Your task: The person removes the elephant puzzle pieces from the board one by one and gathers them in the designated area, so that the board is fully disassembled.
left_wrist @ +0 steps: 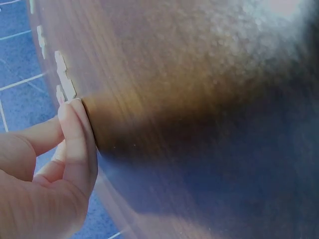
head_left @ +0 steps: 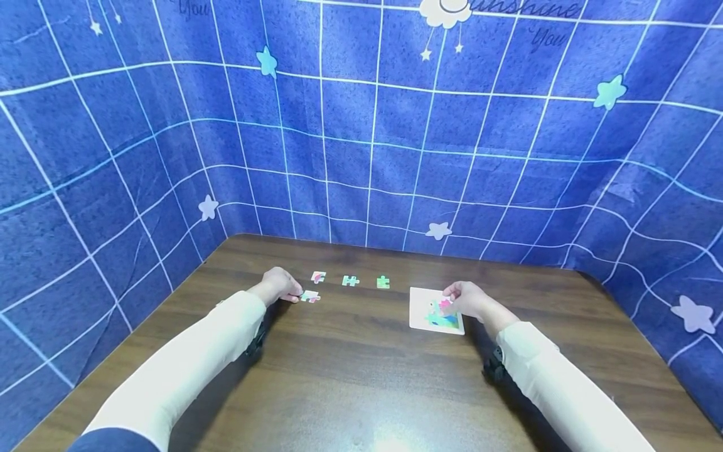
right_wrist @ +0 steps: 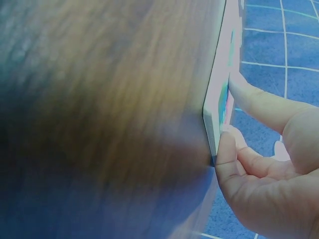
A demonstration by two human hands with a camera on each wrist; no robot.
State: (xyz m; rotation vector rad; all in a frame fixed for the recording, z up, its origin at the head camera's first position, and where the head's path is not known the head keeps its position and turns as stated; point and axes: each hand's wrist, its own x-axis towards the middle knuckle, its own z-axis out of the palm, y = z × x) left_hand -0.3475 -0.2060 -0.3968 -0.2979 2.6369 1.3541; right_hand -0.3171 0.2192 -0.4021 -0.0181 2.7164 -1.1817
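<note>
Your left hand (head_left: 279,285) pinches the edge of a small, flat, multicoloured jigsaw piece (head_left: 311,296) on the brown wooden desk (head_left: 327,364); it's likely light and stiff, best taken edgewise. Your right hand (head_left: 471,301) touches a white-bordered picture board (head_left: 418,307); whether it grips, I can't tell.

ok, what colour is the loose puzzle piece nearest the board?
That piece is mostly green; head view shows it best.
</note>
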